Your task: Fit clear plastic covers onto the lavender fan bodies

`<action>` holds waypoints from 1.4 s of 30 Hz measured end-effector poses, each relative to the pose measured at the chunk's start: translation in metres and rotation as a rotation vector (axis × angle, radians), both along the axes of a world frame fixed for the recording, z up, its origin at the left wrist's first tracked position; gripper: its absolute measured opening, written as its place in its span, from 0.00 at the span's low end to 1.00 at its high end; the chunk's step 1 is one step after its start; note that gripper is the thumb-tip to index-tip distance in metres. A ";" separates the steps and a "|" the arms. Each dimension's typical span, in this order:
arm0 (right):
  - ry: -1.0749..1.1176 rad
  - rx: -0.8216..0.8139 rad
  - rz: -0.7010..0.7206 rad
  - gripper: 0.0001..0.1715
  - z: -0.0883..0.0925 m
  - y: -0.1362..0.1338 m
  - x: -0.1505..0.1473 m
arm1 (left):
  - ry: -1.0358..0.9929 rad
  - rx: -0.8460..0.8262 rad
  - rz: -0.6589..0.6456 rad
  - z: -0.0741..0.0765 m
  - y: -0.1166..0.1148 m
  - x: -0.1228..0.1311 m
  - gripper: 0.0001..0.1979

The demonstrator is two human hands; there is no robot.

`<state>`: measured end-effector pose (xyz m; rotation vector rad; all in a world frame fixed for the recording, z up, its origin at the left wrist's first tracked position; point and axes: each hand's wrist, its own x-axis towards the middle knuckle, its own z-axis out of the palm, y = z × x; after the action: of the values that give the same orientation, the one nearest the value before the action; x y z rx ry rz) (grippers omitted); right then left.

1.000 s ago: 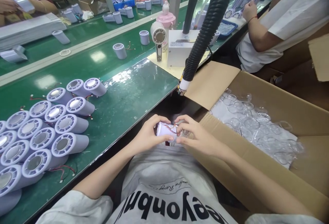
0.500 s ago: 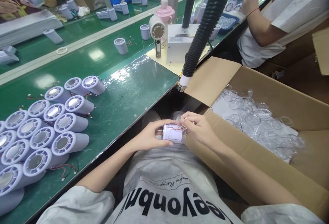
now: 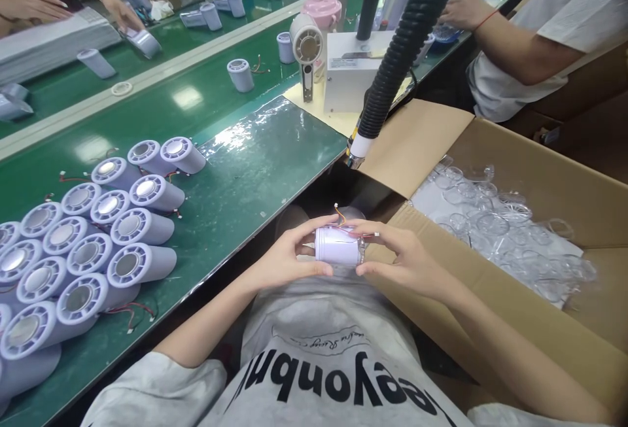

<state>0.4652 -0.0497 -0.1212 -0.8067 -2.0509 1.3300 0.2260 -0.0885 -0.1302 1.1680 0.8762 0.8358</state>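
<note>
Above my lap, a lavender cylindrical fan housing (image 3: 337, 247) lies on its side between my two hands. My left hand (image 3: 289, 256) is closed round its left end, thumb below and fingers above. At the other end, my right hand (image 3: 400, 256) grips a clear plastic ring (image 3: 362, 252) against the housing. Thin red and orange wires (image 3: 340, 216) with small white plugs come out over the top of the housing. To the left on the green bench stand several similar lavender housings (image 3: 142, 265) in rows, with wires trailing from them.
An open cardboard box (image 3: 441, 283) at my right holds several clear plastic rings (image 3: 493, 224). A black corrugated hose (image 3: 392, 67) hangs above its corner. A handheld fan (image 3: 307, 48) stands beside a white box-shaped device (image 3: 343, 77). Co-workers' hands (image 3: 464, 8) are at the far side and right.
My right hand has moved from the wires to the right end of the housing, fingers now spread around it. The wires stand up freely. A co-worker's hand has lowered a part towards the belt.
</note>
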 end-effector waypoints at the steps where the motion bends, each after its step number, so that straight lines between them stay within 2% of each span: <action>1: -0.007 -0.028 -0.002 0.26 0.002 0.000 0.000 | 0.020 0.032 -0.001 0.001 -0.001 0.000 0.38; 9: -0.011 -0.244 -0.019 0.26 0.012 0.000 -0.001 | 0.081 0.147 -0.009 0.007 -0.004 0.001 0.37; 17: 0.098 -0.489 -0.014 0.25 0.009 -0.002 -0.002 | 0.104 0.182 -0.035 0.007 -0.004 0.001 0.37; 29: 0.146 -0.683 -0.028 0.22 0.002 -0.003 -0.007 | 0.107 0.218 -0.046 0.005 -0.004 0.001 0.37; 34: 0.153 -0.764 -0.025 0.26 -0.002 -0.004 -0.009 | 0.084 0.254 -0.057 0.002 -0.003 0.000 0.39; 42: 0.228 -0.981 -0.064 0.33 -0.007 -0.004 -0.018 | 0.089 0.256 -0.076 0.001 -0.001 -0.003 0.39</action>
<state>0.4469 -0.0535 -0.1278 -1.0168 -1.1078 2.2836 0.2228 -0.0891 -0.1296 1.4634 0.8077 0.8560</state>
